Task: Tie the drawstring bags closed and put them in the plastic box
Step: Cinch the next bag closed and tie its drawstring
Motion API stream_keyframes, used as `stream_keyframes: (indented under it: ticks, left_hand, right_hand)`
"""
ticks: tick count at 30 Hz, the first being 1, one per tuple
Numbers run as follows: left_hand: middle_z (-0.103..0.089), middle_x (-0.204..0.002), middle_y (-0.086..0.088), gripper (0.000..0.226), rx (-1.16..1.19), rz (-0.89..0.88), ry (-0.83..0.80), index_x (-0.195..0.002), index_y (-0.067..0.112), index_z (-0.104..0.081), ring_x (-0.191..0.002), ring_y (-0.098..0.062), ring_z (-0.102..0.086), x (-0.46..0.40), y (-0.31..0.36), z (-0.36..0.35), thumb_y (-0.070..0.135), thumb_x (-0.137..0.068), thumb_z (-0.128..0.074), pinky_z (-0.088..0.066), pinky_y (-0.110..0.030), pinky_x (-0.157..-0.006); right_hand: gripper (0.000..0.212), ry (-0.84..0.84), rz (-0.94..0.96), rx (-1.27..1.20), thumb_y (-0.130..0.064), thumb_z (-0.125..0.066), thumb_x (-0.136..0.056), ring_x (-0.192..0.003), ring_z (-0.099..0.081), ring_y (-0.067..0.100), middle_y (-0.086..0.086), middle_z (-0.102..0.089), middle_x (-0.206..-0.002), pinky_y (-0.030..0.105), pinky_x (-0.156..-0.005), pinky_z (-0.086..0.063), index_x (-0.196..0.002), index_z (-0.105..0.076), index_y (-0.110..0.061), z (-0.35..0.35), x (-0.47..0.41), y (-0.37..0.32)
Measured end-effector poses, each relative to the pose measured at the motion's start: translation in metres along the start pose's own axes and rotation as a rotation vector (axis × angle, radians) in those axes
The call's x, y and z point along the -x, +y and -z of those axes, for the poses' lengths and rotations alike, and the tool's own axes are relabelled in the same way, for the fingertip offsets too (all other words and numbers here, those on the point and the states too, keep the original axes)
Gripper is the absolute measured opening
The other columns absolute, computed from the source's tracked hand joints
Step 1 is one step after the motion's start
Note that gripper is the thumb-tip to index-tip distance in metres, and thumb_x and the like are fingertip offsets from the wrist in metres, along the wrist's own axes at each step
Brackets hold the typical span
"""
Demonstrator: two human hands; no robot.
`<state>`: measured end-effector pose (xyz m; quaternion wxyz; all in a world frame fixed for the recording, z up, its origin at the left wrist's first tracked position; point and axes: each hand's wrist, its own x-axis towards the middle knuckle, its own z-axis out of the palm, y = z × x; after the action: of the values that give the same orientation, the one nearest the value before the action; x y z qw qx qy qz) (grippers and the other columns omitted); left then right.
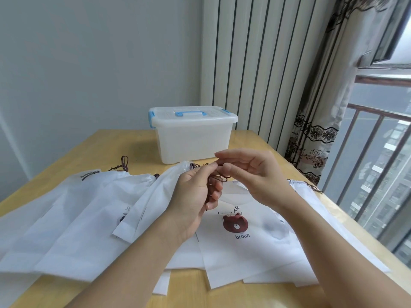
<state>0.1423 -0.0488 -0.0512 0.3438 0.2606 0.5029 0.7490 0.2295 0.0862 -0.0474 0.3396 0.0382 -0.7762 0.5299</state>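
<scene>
Both hands' fingers (212,168) pinch brown drawstring (219,177) above bags (244,241).

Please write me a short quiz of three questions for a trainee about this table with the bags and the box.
1. True or false: the lid of the translucent plastic box with blue handle and latches is on.
2. What do both hands hold? A. a white lid B. the dark brown drawstring cord C. a curtain
3. Fill in: the white bag printed with a brown bear face lies flat on the light wooden ____.

Key
1. True.
2. B; the left hand and the right hand pinch it in their fingers, above the bags.
3. Table.
</scene>
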Motion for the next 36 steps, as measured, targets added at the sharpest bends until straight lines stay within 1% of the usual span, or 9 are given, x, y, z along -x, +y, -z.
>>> stream_keyframes:
  ticks: [4,8,10,14,16,21,26,31,36]
  left_hand:
    - [-0.051,-0.059,-0.002,0.021,-0.042,0.015,0.0,-0.082,0.007,-0.062,-0.048,-0.011,-0.04,0.001,0.0,0.0,0.013,-0.099,-0.051,-0.023,-0.02,-0.039]
    - [-0.036,-0.055,0.002,0.033,-0.043,0.045,-0.039,-0.076,0.016,-0.076,-0.046,-0.01,-0.033,0.0,0.001,0.002,0.015,-0.099,-0.053,-0.023,-0.02,-0.041]
    - [-0.033,-0.053,0.003,0.031,-0.045,0.059,-0.081,-0.086,0.014,-0.078,-0.045,-0.01,-0.032,-0.001,0.004,0.003,0.016,-0.101,-0.051,-0.024,-0.019,-0.041]
    - [-0.052,-0.059,0.001,0.027,0.007,0.105,-0.175,-0.106,0.006,-0.072,-0.051,-0.01,-0.045,-0.002,0.004,0.006,0.013,-0.101,-0.047,-0.035,-0.019,-0.044]
    - [-0.06,-0.064,0.001,0.028,0.049,0.138,-0.202,-0.111,0.006,-0.071,-0.053,-0.009,-0.052,-0.002,0.006,0.007,0.01,-0.101,-0.045,-0.042,-0.017,-0.046]
    - [-0.073,-0.087,-0.002,0.029,0.166,0.175,-0.186,-0.116,0.007,-0.069,-0.063,-0.006,-0.063,-0.007,0.007,0.011,0.007,-0.102,-0.045,-0.051,-0.015,-0.055]
    - [-0.072,-0.09,-0.002,0.025,0.276,0.125,-0.169,-0.108,0.011,-0.071,-0.059,-0.002,-0.054,-0.01,0.011,0.016,0.004,-0.1,-0.047,-0.039,-0.012,-0.046]
    - [-0.068,-0.079,-0.004,0.024,0.199,0.055,-0.18,-0.105,0.008,-0.07,-0.054,-0.005,-0.051,-0.01,0.016,0.018,0.005,-0.101,-0.047,-0.038,-0.014,-0.045]
    - [-0.072,-0.079,-0.006,0.025,-0.257,-0.302,0.066,-0.099,0.011,-0.072,-0.071,-0.014,-0.066,-0.017,0.01,0.019,0.004,-0.102,-0.048,-0.055,-0.019,-0.065]
  right_hand:
    - [0.022,0.053,0.056,0.256,0.001,-0.071,-0.09,-0.087,-0.076,0.018,0.0,-0.078,-0.089,0.028,-0.083,-0.058,-0.103,-0.076,-0.017,0.004,0.0,-0.002]
    - [0.017,0.258,0.202,0.529,-0.004,-0.074,-0.089,-0.078,-0.068,0.012,-0.011,-0.073,-0.085,0.023,-0.075,-0.053,-0.101,-0.078,-0.016,0.005,-0.001,-0.002]
    - [0.017,0.319,0.241,0.601,-0.007,-0.074,-0.09,-0.078,-0.061,0.011,-0.011,-0.07,-0.085,0.026,-0.071,-0.05,-0.103,-0.077,-0.017,0.007,-0.002,-0.001]
    - [0.019,0.316,0.239,0.636,-0.001,-0.066,-0.093,-0.077,-0.062,0.014,-0.002,-0.069,-0.084,0.026,-0.068,-0.049,-0.105,-0.075,-0.012,0.005,-0.001,-0.001]
    - [0.023,0.314,0.157,0.541,0.0,-0.061,-0.094,-0.075,-0.062,0.013,-0.005,-0.068,-0.08,0.026,-0.067,-0.048,-0.105,-0.075,-0.013,0.003,-0.001,-0.002]
    - [0.031,0.224,-0.102,-0.036,-0.003,-0.064,-0.086,-0.058,-0.044,0.016,0.001,-0.054,-0.059,0.023,-0.054,-0.035,-0.114,-0.071,-0.012,0.006,-0.002,-0.017]
    - [0.05,-0.043,-0.27,-0.022,0.0,-0.074,-0.087,-0.049,-0.049,0.018,0.013,-0.066,-0.062,0.022,-0.046,-0.034,-0.132,-0.059,-0.016,0.004,0.0,-0.021]
    - [0.014,-0.07,-0.318,0.104,-0.01,-0.076,-0.088,-0.051,-0.06,0.021,0.017,-0.074,-0.075,0.024,-0.042,-0.038,-0.097,-0.068,-0.004,-0.002,0.003,-0.013]
    - [0.022,-0.026,-0.314,0.106,-0.019,-0.078,-0.085,-0.047,-0.055,0.02,0.015,-0.071,-0.069,0.024,-0.041,-0.035,-0.078,-0.066,-0.003,0.004,0.001,-0.017]
